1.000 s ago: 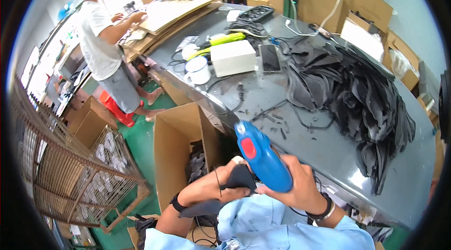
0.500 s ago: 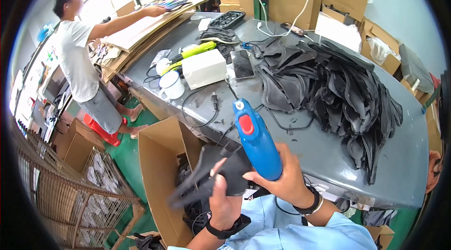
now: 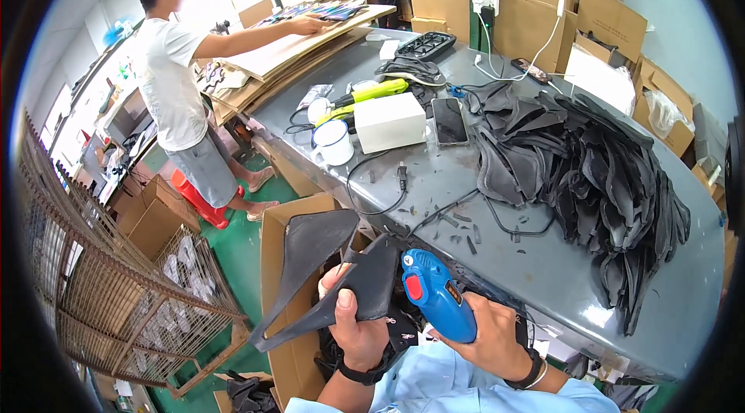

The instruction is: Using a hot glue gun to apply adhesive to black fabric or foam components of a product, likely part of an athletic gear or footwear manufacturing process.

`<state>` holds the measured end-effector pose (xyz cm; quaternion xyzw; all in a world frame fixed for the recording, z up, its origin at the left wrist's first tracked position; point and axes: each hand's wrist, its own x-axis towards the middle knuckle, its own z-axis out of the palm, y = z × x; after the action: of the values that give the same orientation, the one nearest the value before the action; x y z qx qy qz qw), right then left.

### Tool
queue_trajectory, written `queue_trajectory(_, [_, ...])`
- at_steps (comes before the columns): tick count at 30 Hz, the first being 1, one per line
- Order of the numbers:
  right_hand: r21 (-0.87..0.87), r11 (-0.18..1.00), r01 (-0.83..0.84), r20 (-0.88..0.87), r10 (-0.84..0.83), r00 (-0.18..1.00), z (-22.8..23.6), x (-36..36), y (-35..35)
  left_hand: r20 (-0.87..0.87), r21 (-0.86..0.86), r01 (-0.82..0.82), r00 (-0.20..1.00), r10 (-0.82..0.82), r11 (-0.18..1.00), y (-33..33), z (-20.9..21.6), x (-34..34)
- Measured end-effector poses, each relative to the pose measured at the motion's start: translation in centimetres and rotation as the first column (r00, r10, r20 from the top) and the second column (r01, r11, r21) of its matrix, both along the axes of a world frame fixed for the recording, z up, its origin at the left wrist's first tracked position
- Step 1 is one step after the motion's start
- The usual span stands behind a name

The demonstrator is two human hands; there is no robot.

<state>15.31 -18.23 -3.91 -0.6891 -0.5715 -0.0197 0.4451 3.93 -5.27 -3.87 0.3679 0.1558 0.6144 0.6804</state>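
My left hand (image 3: pixel 361 335) grips a thin, black, flexible cut piece (image 3: pixel 318 242) with two wide lobes and narrow tails, its thumb pressed on the near lobe. A blue handheld power tool (image 3: pixel 441 298) with a red button is wrapped in my right hand (image 3: pixel 493 339). The tool's front end lies close beside the piece's right edge; its thin tip, seen earlier, cannot be made out now. Both hands are above the near table edge, over an open cardboard box (image 3: pixel 272 258) partly filled with black material.
Many similar black pieces (image 3: pixel 613 180) are heaped on the grey table (image 3: pixel 543 281), right. A white box (image 3: pixel 390 123), enamel mug (image 3: pixel 333 143), phone (image 3: pixel 449 121), cables and black scraps lie leftward. A wire cage (image 3: pixel 140 320) stands left; a person (image 3: pixel 174 87) reaches over boards.
The black piece has come up, spread out and turned toward the tool. The tool has moved lower, its front end now beside the piece. My view has shifted left.
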Motion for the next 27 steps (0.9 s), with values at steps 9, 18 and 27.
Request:
queue_trajectory(9, [-0.052,0.998,-0.034,0.044,0.036,0.998,-0.8,0.3,-0.8,-0.314,-0.086,0.259,0.909,-0.273,0.962,3.4,4.3,-3.6])
queue_trajectory(18, [-0.151,0.988,-0.021,0.138,0.043,0.99,-1.8,-0.2,-1.2,-0.532,-0.08,0.331,0.784,-0.321,0.94,4.0,6.7,-3.9])
queue_trajectory(27, [-0.147,0.989,0.011,0.073,-0.001,0.997,-1.9,0.4,-1.0,-0.564,-0.169,0.147,0.796,-0.218,0.975,6.3,-0.7,-4.7])
